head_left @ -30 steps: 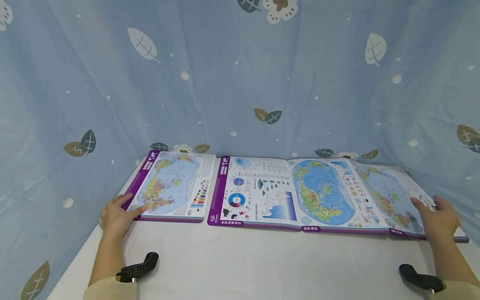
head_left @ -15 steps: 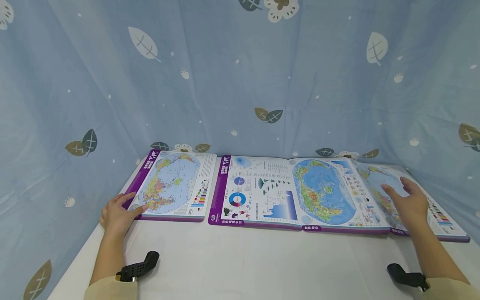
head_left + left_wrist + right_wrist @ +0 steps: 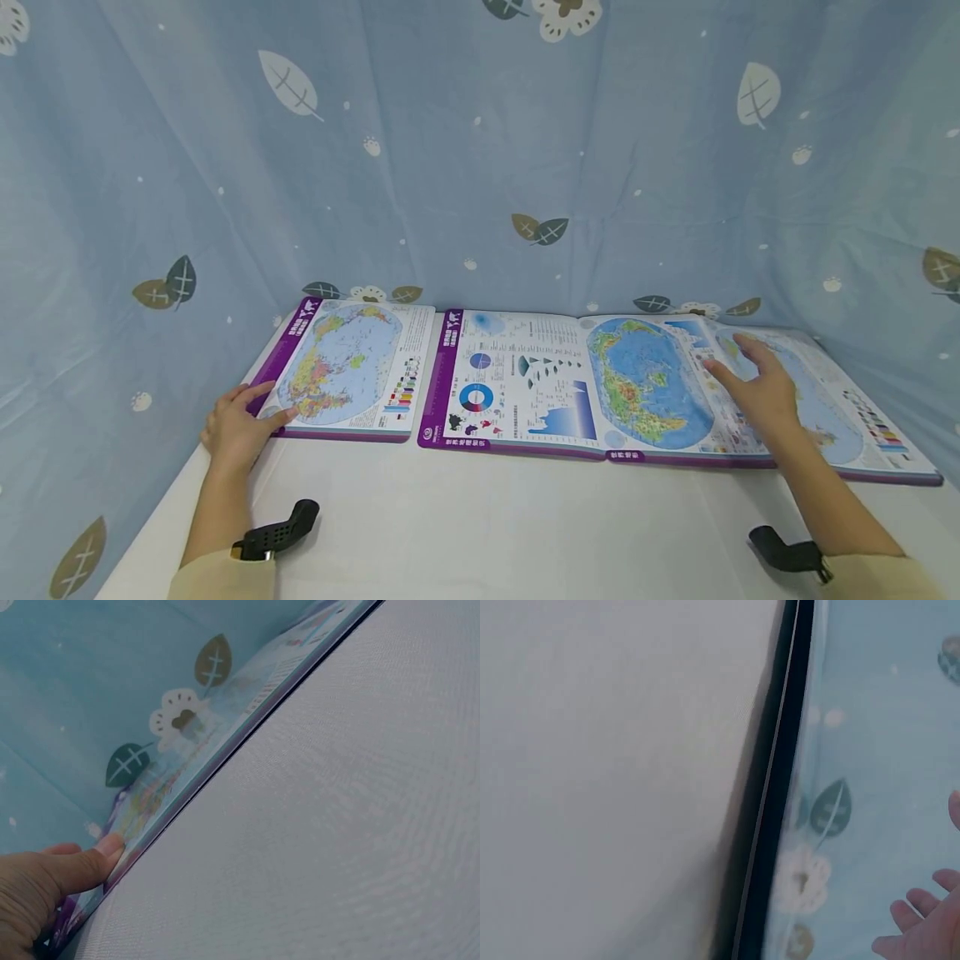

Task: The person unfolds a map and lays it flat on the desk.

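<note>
A glossy world map (image 3: 348,367) with a purple strip lies flat on the left of the white table. My left hand (image 3: 238,425) rests on its near left corner, thumb and index finger spread on top; the left wrist view shows the thumb (image 3: 109,844) at the map's edge. To the right, a wide fold-out map (image 3: 517,375) lies spread in several panels, with charts and more world maps. Over its two right panels is my right hand (image 3: 765,404), holding nothing, thumb and fingers apart. It hides part of the rightmost world map.
A narrow gap separates the two maps. Behind them hangs a blue curtain (image 3: 420,167) printed with leaves and flowers. White tabletop (image 3: 487,517) stretches in front of the maps, and black wrist cameras sit on both wrists.
My right hand has moved left from the right end of the fold-out map to the seam between its right panels. My left hand has stayed at the left map's corner.
</note>
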`<state>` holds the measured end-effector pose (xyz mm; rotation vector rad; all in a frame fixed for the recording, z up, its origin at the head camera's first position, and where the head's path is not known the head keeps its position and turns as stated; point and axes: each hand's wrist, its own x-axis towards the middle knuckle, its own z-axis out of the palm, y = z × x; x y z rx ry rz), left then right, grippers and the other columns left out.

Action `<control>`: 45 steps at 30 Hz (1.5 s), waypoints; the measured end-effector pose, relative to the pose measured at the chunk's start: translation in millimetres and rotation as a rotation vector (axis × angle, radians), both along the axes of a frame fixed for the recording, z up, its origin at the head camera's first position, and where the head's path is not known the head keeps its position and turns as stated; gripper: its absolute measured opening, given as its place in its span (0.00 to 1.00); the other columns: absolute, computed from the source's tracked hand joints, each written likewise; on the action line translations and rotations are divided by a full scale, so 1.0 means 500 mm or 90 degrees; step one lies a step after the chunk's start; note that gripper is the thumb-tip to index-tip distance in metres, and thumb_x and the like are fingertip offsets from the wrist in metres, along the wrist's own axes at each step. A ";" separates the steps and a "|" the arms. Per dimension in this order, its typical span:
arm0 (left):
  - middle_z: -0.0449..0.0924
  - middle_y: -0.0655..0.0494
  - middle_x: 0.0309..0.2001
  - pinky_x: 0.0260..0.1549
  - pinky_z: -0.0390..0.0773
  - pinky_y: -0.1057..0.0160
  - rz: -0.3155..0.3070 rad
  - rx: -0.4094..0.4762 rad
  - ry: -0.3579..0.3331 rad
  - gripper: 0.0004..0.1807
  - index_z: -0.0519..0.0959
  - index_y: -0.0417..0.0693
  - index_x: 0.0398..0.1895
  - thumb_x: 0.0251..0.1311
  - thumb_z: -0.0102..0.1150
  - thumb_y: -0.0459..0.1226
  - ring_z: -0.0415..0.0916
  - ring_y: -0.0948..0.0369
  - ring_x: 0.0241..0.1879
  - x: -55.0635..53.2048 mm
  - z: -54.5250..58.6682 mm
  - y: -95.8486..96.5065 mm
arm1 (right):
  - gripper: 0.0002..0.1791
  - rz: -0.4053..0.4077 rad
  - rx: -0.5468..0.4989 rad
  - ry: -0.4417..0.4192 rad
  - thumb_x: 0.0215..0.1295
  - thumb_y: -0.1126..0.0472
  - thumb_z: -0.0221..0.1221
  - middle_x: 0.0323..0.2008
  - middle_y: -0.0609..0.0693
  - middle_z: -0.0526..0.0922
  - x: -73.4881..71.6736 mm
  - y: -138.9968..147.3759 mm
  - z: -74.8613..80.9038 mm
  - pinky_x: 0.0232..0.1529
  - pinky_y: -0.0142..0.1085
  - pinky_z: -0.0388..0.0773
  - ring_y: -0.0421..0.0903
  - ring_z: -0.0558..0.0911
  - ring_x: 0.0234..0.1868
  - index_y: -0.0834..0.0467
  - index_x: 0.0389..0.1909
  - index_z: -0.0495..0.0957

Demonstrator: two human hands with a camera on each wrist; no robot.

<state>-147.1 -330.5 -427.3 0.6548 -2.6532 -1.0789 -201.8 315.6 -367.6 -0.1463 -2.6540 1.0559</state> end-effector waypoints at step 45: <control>0.41 0.28 0.70 0.59 0.39 0.30 -0.010 0.002 -0.013 0.39 0.59 0.42 0.70 0.57 0.62 0.43 0.38 0.29 0.66 0.002 0.002 0.002 | 0.42 0.282 -0.036 0.054 0.59 0.51 0.64 0.68 0.60 0.62 0.007 -0.351 0.035 0.60 0.60 0.67 0.60 0.62 0.68 0.57 0.71 0.56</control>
